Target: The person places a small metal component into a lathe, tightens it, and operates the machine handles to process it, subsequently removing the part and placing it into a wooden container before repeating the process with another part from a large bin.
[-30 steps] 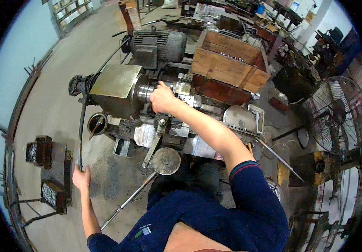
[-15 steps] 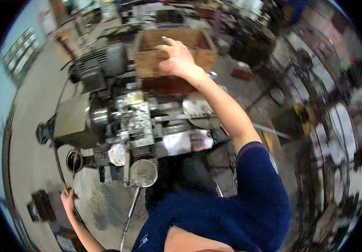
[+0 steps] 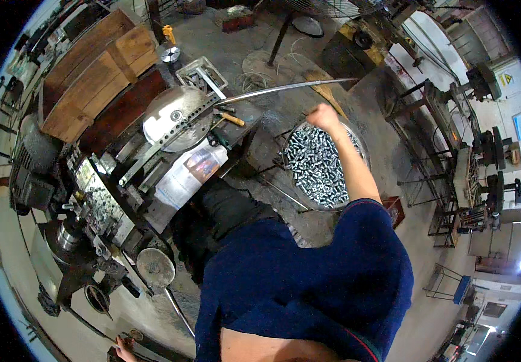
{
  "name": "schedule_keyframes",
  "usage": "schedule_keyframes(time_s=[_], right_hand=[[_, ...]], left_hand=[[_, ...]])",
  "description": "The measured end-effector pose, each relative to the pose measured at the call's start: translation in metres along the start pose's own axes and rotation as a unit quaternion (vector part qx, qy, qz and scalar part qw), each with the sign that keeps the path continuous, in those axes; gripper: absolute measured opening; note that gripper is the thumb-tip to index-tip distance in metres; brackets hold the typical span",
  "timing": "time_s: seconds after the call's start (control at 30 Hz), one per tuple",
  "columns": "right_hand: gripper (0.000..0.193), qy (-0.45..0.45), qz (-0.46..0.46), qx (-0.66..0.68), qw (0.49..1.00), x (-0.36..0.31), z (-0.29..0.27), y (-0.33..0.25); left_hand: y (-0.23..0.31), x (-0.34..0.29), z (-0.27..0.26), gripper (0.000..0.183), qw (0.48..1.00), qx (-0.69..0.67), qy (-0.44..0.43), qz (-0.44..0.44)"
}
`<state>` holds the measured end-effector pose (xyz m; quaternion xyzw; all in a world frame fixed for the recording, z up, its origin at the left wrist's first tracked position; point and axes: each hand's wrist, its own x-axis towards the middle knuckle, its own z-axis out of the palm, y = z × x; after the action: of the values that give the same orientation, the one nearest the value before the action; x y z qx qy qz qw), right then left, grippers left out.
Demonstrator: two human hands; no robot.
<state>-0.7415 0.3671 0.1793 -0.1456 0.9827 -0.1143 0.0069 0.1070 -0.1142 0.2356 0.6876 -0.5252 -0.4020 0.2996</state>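
Observation:
My right hand (image 3: 323, 118) reaches out over the rim of a wide round basin (image 3: 366, 157). Its fingers are curled together; whatever they may hold is too small to make out. Short shiny metal cylinders (image 3: 321, 166) fill the basin below it. At the lower left edge, my left hand (image 3: 125, 351) is partly visible, closed round the end of a long dark lever (image 3: 88, 326). That lever runs from the machine beside me, which has a round metal chuck (image 3: 70, 235) and a metal-littered slide (image 3: 100, 187).
A wooden crate (image 3: 91, 78) stands on the machine's far side. Near it are a large round metal disc (image 3: 164, 114), a perforated bar (image 3: 179, 130) and a printed sheet (image 3: 191, 172). A curved metal rod (image 3: 284, 90) reaches toward the basin. Racks (image 3: 435, 127) stand at right.
My view has swung right, bringing the basin into sight. My right hand has gone from spread fingers over the wooden crate to curled fingers over the basin. My left hand stays at the lever's end.

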Motion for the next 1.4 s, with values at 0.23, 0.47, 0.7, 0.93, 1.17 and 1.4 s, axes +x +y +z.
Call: schedule_keyframes(time_s=[0.23, 0.47, 0.7, 0.93, 1.17, 1.4], right_hand=[[0.023, -0.138, -0.071, -0.101, 0.983, -0.032, 0.08, -0.003], [0.036, -0.228, -0.07, -0.156, 0.959, -0.023, 0.054, -0.006], [0.036, -0.238, -0.069, -0.145, 0.958, -0.022, 0.058, -0.019], [0.04, -0.248, -0.078, -0.192, 0.946, -0.024, 0.075, -0.002], [0.04, -0.205, -0.017, -0.16, 0.965, -0.026, 0.087, 0.003], [0.033, -0.085, -0.09, -0.055, 0.991, -0.032, 0.093, 0.019]], left_hand=[[-0.015, 0.025, -0.03, 0.041, 0.994, 0.096, 0.024, -0.039], [-0.031, 0.028, -0.027, 0.041, 0.998, 0.07, 0.005, 0.0], [-0.022, 0.016, -0.02, 0.033, 0.999, -0.018, 0.02, 0.038], [-0.02, 0.015, -0.014, 0.034, 0.999, 0.037, 0.021, 0.021], [-0.025, 0.02, -0.014, 0.033, 1.0, -0.027, -0.001, 0.01], [-0.095, 0.07, -0.059, 0.053, 0.86, 0.372, 0.127, 0.326]])
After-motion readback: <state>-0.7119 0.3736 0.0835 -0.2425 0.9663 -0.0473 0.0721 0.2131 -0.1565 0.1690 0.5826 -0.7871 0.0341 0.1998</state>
